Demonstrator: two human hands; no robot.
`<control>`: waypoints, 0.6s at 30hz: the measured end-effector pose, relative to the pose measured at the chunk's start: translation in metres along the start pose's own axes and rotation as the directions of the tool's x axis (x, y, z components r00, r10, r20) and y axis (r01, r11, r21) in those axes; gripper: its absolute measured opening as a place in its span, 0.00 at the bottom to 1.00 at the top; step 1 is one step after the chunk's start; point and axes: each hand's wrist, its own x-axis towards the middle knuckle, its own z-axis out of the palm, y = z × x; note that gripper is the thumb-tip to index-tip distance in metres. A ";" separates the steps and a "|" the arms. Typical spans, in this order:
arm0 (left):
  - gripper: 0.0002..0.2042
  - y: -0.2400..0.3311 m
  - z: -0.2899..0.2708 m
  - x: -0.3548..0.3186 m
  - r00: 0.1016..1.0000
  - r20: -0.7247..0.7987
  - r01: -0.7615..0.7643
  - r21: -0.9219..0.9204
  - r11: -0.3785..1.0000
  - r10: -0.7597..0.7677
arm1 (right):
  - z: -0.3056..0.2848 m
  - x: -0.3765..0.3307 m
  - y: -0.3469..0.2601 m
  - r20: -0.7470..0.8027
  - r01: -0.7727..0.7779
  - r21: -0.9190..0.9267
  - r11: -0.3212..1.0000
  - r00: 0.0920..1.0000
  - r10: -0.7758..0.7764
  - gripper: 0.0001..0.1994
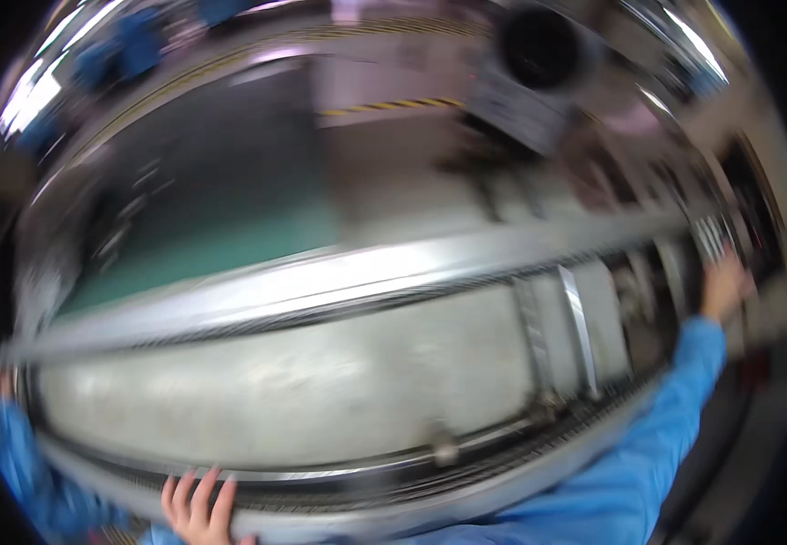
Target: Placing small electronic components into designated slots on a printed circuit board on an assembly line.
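Observation:
The whole view is smeared by motion. My left hand [198, 504] lies at the bottom edge with its fingers apart, flat on the near metal rail [339, 518] of a long conveyor frame; it holds nothing. My right hand [725, 283], on a blue-sleeved arm [675, 400], reaches far out to the right. It is up against ribbed metal parts [709, 238] at the end of the frame. Blur hides whether its fingers grip anything.
A pale grey bed [302, 391] runs between the near rail and a bright far rail [348, 277]. Metal cross brackets [575, 327] sit at the right. Beyond lie green and grey floor [230, 236], yellow-black striped tape [393, 104] and a dark round machine [539, 45]. A blue sleeve [21, 463] is at the far left.

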 end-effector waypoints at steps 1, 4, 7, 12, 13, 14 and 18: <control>0.30 0.001 0.009 0.001 1.000 0.008 0.010 -0.028 1.000 -0.010 | 0.038 0.001 0.028 -0.368 0.122 -0.023 0.992 0.922 -0.122 0.28; 0.34 0.006 0.011 0.008 0.998 -0.039 -0.040 0.005 0.999 0.040 | 0.106 -0.016 0.046 -0.486 -0.059 0.014 0.998 0.872 0.059 0.22; 0.32 0.008 0.006 0.005 0.987 -0.157 -0.038 -0.122 0.992 0.018 | -0.019 -0.013 -0.011 -0.224 -0.075 0.216 0.974 0.967 0.124 0.20; 0.31 -0.015 0.008 0.000 0.930 -0.331 -0.311 -0.486 0.817 0.158 | -0.283 -0.017 -0.055 -0.601 0.514 0.735 0.442 0.795 0.076 0.15; 0.31 -0.022 0.010 0.003 0.908 -0.354 -0.405 -0.611 0.681 0.223 | -0.344 -0.025 -0.051 -0.678 0.619 0.697 0.360 0.734 0.051 0.15; 0.31 -0.031 0.008 0.003 0.880 -0.381 -0.476 -0.708 0.522 0.285 | -0.398 -0.036 -0.051 -0.746 0.712 0.648 0.269 0.665 0.036 0.15; 0.27 -0.109 -0.045 -0.013 0.767 -0.370 -0.641 -0.395 0.658 0.524 | -0.556 -0.068 -0.069 -0.845 0.844 0.535 -0.027 0.535 -0.016 0.14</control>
